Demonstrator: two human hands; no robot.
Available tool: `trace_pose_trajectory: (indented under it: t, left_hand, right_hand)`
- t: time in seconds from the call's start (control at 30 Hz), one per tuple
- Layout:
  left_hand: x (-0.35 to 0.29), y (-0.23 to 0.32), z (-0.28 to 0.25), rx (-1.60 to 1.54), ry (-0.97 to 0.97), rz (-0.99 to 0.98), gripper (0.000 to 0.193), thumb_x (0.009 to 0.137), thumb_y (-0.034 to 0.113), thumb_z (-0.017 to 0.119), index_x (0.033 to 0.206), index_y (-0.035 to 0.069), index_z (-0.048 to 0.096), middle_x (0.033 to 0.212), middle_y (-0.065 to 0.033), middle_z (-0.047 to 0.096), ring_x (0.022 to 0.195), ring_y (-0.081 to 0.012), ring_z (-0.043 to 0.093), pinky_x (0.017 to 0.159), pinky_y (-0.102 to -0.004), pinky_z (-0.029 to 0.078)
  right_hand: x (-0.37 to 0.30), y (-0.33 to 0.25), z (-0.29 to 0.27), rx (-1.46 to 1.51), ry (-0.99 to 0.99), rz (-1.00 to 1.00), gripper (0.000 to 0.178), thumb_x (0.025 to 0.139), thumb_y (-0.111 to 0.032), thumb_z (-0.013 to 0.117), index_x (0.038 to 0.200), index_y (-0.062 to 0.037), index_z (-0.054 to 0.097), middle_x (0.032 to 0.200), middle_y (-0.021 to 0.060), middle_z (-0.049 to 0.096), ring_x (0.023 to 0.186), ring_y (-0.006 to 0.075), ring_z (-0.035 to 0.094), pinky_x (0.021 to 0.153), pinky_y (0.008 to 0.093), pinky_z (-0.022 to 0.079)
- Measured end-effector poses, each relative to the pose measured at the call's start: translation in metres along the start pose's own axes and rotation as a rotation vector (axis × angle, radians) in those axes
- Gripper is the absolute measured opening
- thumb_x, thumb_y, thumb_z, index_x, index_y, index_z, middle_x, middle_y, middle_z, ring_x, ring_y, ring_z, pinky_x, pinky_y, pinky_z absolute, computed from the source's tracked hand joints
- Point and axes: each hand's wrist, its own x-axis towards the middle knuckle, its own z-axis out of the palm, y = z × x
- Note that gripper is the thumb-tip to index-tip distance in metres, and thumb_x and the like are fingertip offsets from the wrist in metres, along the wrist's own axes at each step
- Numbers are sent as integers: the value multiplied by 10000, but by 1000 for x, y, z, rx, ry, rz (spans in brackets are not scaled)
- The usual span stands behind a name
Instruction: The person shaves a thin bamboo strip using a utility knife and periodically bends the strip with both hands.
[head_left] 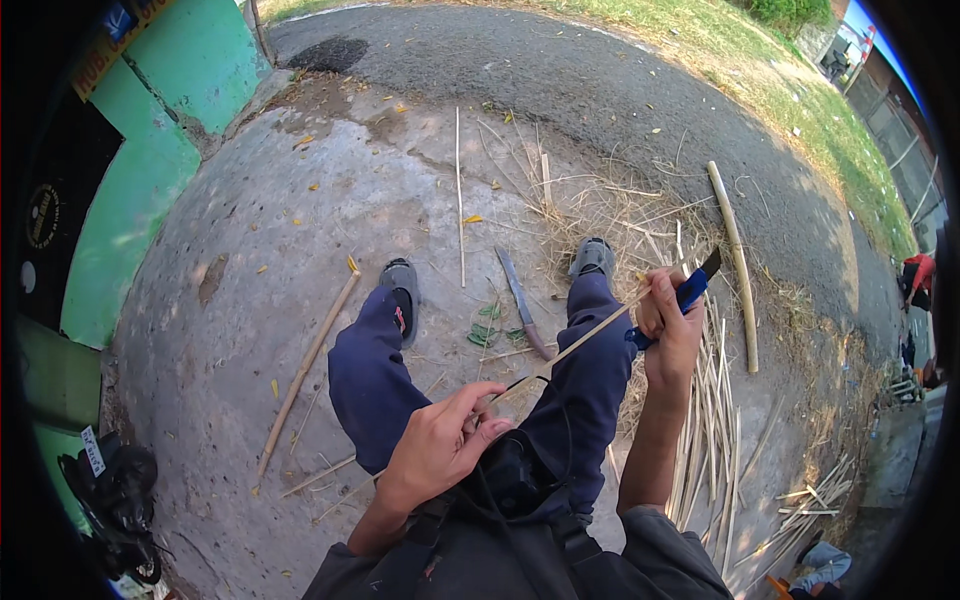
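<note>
A thin pale bamboo strip (577, 347) slants across my lap, its near end in my left hand (445, 437), whose fingers are closed round it. My right hand (671, 325) is closed too, gripping a blue utility knife (692, 290) with its dark blade pointing up and away. The strip's far end reaches the fingers of that same hand; whether they pinch it or only touch it I cannot tell. Between my feet a machete (518, 295) with a brown handle lies on the concrete beside some green leaves (485, 325).
Many split strips (708, 430) lie in a bundle at my right, near a pile of shavings (640, 215). A thick pole (735, 265) rests beyond them, a thinner stick (308, 375) at left. A green wall (130, 210) borders the left; a person in red (918, 280) is far right.
</note>
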Motion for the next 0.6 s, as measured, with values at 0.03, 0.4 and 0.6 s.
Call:
trace_pose_trajectory:
  t: [0.03, 0.4, 0.6]
  left_hand:
    - [-2, -3, -2, -1, 5, -4, 224, 1040, 111, 660, 1237, 7, 676, 704, -100, 652, 625, -154, 675, 590, -298, 500]
    - [-5, -7, -3, -85, 111, -7, 151, 1063, 56, 601, 1024, -16, 728, 642, -74, 598, 563, -124, 580, 552, -281, 459]
    - [-3, 12, 10, -98, 67, 10, 137, 1057, 42, 597, 1047, 1, 727, 662, -71, 616, 565, -118, 581, 549, -277, 455]
  right_hand:
    - [4, -3, -8, 25, 32, -20, 190, 1042, -167, 706, 1047, 21, 684, 693, -31, 538, 509, 24, 351, 482, 230, 244]
    - [-42, -10, 10, -254, -8, -309, 496, 1100, -419, 560, 1246, 46, 652, 859, 32, 671, 579, 58, 439, 524, 267, 363]
    - [-91, 14, 37, -863, -448, -464, 323, 941, -312, 749, 1046, -17, 672, 773, 114, 623, 650, 275, 642, 600, 360, 481]
